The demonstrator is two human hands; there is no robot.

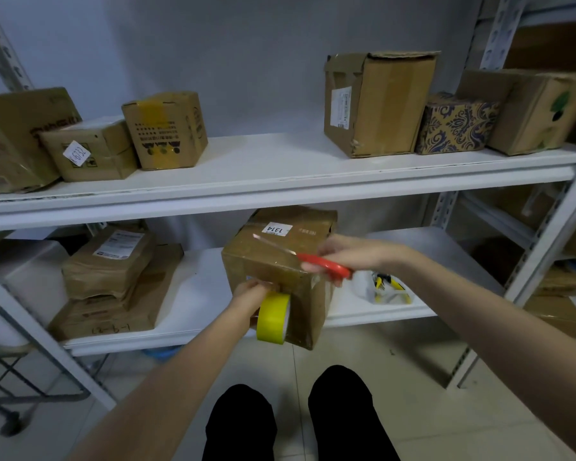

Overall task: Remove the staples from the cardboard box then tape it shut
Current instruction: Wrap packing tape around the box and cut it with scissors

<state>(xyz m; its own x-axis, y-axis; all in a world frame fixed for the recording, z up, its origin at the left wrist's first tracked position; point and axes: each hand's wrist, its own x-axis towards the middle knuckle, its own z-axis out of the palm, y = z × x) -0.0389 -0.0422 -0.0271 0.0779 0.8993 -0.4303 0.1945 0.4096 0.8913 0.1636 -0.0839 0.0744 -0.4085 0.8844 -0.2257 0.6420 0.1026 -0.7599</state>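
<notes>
A brown cardboard box (273,261) with a white label "1314" stands on the lower shelf, jutting over its front edge. My left hand (250,292) grips a yellow tape roll (273,317) held against the box's front face. My right hand (346,252) grips red-handled scissors (323,264). Their blades lie across the top of the box, pointing left. Brown tape covers the box's top and front.
The lower white shelf (379,314) also holds stacked brown parcels (110,261) at left and pliers with yellow handles (384,284) at right. Several cardboard boxes line the upper shelf (263,181). A wire cart (10,387) stands lower left. My feet show below.
</notes>
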